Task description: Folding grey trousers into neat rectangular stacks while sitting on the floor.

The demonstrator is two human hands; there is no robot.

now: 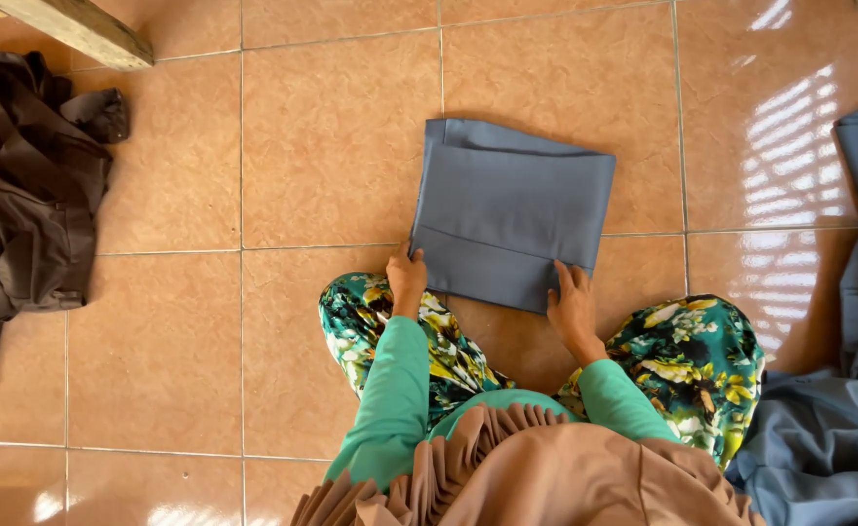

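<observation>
Directly ahead of my knees, a folded grey cloth (512,209) lies on the tiled floor (175,351), its long axis slanting left-right. Both hands, left (407,278) and right (572,310), press flat, fingers spread, on its near edge.

Folded grey cloth (512,209) on tiled floor (331,146)

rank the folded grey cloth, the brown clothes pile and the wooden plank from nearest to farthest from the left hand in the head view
1. Folded grey cloth: the left hand touches its near left corner.
2. Brown clothes pile: on the floor, far to the left.
3. Wooden plank: top left corner, a little farther than the pile.
</observation>
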